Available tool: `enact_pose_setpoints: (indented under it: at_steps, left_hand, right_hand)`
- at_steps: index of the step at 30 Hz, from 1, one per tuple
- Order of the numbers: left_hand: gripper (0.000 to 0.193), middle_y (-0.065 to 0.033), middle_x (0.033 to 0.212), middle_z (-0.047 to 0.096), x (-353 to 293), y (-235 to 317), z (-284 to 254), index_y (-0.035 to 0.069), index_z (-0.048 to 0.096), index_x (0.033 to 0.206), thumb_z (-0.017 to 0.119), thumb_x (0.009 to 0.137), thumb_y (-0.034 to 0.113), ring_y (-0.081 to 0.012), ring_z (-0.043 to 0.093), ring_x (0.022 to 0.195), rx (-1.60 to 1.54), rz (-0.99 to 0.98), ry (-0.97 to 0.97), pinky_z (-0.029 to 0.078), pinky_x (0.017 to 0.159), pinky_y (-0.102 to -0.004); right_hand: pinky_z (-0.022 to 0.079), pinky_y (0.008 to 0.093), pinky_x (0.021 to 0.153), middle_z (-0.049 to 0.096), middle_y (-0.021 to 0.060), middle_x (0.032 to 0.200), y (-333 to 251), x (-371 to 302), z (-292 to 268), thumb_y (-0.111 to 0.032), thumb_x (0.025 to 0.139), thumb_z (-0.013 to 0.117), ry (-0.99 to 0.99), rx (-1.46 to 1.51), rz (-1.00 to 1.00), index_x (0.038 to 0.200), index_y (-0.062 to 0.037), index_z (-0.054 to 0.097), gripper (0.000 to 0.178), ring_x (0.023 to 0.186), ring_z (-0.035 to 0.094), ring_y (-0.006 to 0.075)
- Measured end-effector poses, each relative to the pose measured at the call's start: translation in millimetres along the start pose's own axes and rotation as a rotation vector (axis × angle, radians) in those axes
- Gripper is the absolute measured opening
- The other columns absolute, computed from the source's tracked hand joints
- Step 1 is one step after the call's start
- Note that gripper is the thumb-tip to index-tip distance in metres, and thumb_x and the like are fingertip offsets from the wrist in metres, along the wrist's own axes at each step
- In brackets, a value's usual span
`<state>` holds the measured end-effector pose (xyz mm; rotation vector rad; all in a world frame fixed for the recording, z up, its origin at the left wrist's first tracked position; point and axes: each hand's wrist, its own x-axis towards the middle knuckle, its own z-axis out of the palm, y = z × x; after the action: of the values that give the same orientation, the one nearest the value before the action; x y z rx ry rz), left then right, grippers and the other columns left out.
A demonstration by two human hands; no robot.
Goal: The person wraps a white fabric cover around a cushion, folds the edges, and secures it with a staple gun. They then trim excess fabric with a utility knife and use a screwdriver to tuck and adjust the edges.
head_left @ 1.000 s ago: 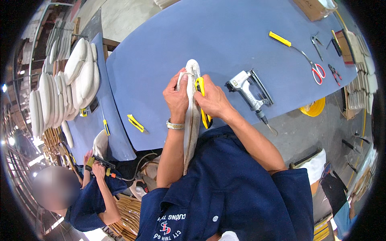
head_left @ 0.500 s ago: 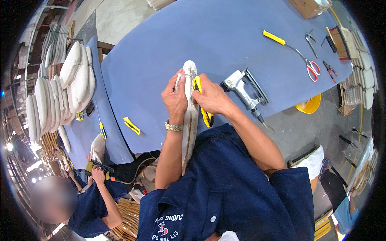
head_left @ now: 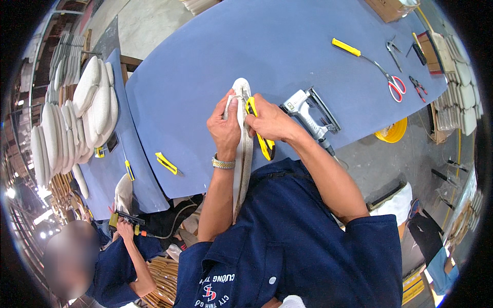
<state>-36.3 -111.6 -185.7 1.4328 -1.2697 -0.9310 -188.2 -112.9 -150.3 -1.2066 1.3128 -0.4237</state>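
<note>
An off-white fabric-covered pad (head_left: pixel 240 84) stands on its edge between my arms, one end over the blue table and the other against my shirt. My left hand (head_left: pixel 226 126) is closed on a flap of its cover near the far end, thumb uppermost. In my right hand (head_left: pixel 269 118) is a yellow and black utility knife (head_left: pixel 266 146), its front end against the pad's edge beside my left thumb. The blade tip is too small to make out clearly. To the right of my right hand a silver staple gun (head_left: pixel 310 113) lies on the table.
On the blue table (head_left: pixel 205 56) lie a yellow-handled tool (head_left: pixel 346 47), red-handled scissors (head_left: pixel 395 88), pliers (head_left: pixel 418 88) and another yellow cutter (head_left: pixel 167 163). Stacked pads (head_left: pixel 97 97) stand at left. A co-worker (head_left: pixel 126 256) holds a staple gun there. A yellow bucket (head_left: pixel 394 132) stands beyond the right edge.
Both hands keep their hold on the pad and the knife, nearly unmoved. The view has shifted slightly, and the co-worker at left has moved a little lower in it.
</note>
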Motion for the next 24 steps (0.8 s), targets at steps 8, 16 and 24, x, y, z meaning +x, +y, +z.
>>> enact_pose_setpoints:
  at_steps: [8, 16, 24]
  left_hand:
    - [0.027, -0.0151, 0.116, 0.074, -1, 3, 4, -0.002, 0.071, 0.119, 0.067, 0.096, 0.01, -0.0191, 0.069, 0.106, 0.113, 0.015, 0.002, 0.053, 0.095, -0.0321]
    - [0.026, -0.0144, 0.111, 0.076, -1, 1, 8, -0.001, 0.073, 0.116, 0.068, 0.097, 0.014, -0.0182, 0.07, 0.102, 0.144, 0.018, 0.032, 0.053, 0.092, -0.0321]
    - [0.024, -0.0122, 0.105, 0.076, -1, -4, 10, 0.0, 0.074, 0.115, 0.066, 0.099, 0.016, -0.0137, 0.069, 0.094, 0.117, -0.031, 0.053, 0.054, 0.084, -0.0299]
  right_hand:
    - [0.051, 0.0529, 0.088, 0.065, 0.0403, 0.1, 7, 4, -1, -0.024, 0.089, 0.056, -0.023, -0.011, -0.016, 0.121, 0.0136, 0.044, 0.051, 0.099, 0.066, 0.0525]
    - [0.053, 0.0503, 0.079, 0.066, 0.0361, 0.094, 11, 3, -2, -0.02, 0.089, 0.055, -0.058, 0.035, -0.071, 0.12, 0.0132, 0.044, 0.047, 0.089, 0.069, 0.0476]
    - [0.052, 0.0548, 0.084, 0.066, 0.0352, 0.097, 21, -5, 17, -0.021, 0.089, 0.057, -0.003, 0.092, -0.044, 0.121, 0.0085, 0.043, 0.046, 0.091, 0.067, 0.0509]
